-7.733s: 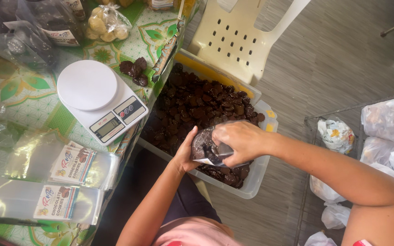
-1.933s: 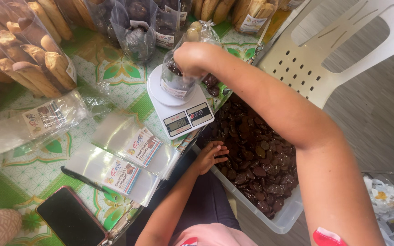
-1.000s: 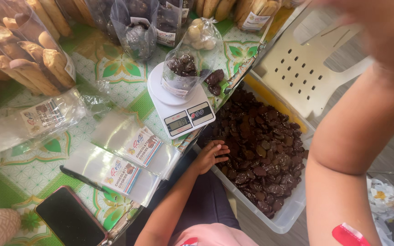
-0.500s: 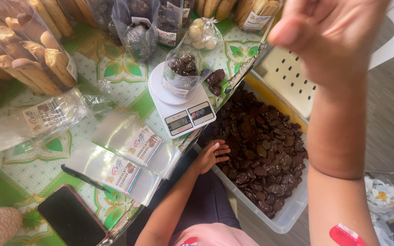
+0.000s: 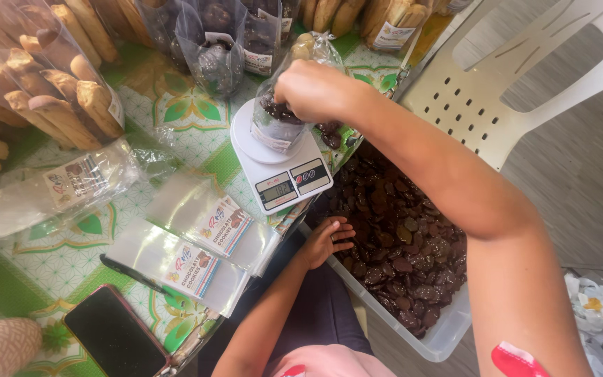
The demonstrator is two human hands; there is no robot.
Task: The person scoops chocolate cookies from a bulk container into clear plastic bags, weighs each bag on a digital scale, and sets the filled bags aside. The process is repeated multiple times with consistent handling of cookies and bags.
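- Clear bag [image 5: 273,129] of dark cookies stands on the white scale [image 5: 278,162], far centre of the table.
- My right hand [image 5: 313,91] covers its mouth, fingers curled; contents of grip hidden.
- My left hand [image 5: 328,241] rests open on the cookie bin [image 5: 441,335] rim, empty.

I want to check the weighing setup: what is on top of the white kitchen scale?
A clear bag of dark cookies stands on the scale. The right hand covers its open top, so the fill level is hidden.
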